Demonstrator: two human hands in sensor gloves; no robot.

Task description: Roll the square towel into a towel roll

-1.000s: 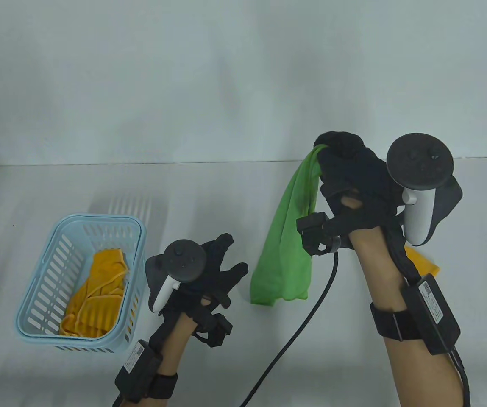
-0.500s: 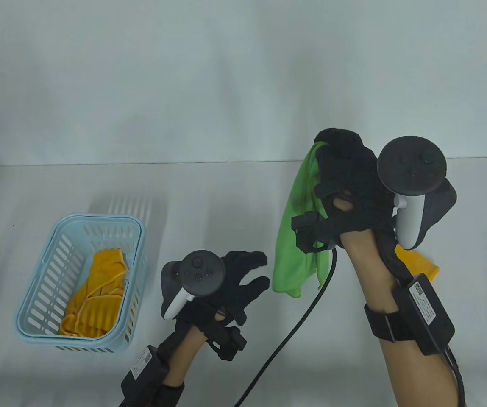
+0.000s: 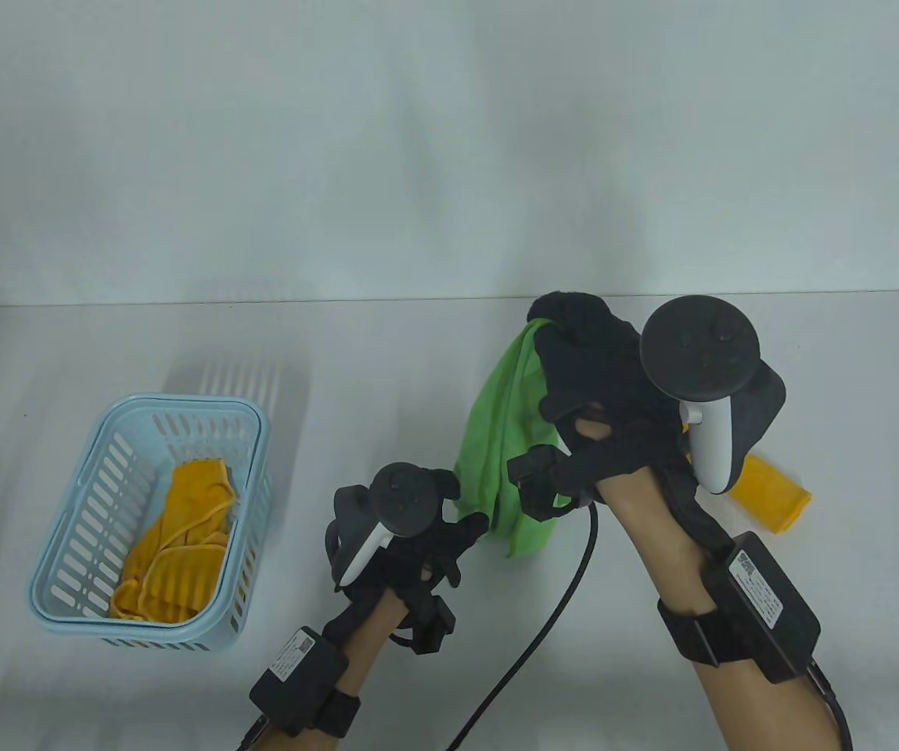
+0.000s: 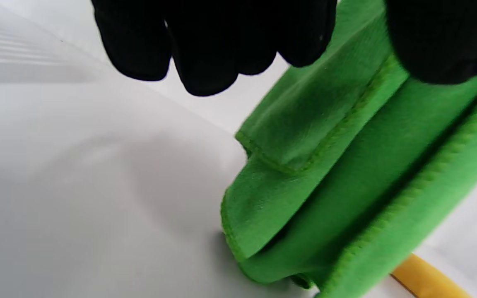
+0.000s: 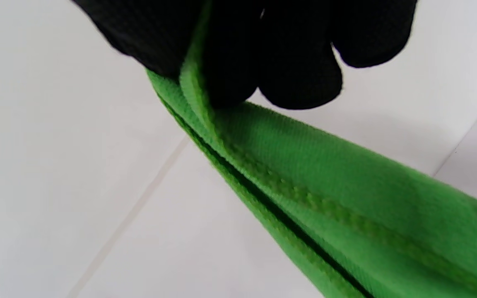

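A green towel [image 3: 500, 438] hangs folded from my right hand [image 3: 566, 328], which pinches its top edge above the table. In the right wrist view the fingers [image 5: 296, 62] clamp the doubled hem of the green towel [image 5: 346, 198]. The towel's lower end touches the table just right of my left hand [image 3: 461, 520]. That hand sits low with its fingers spread toward the lower corner. In the left wrist view the fingers [image 4: 205, 45] hover beside the green towel [image 4: 325, 186] and hold nothing, while the thumb lies over the cloth at the right.
A light blue basket [image 3: 183, 403] stands at the left with crumpled yellow towels [image 3: 175, 540] inside. A rolled yellow towel [image 3: 770, 493] lies on the table behind my right wrist. A black cable [image 3: 551, 626] trails from the right hand toward the front edge.
My right hand has come down and to the left with the green towel, whose lower end now meets the table. My left hand has moved right, up to that end.
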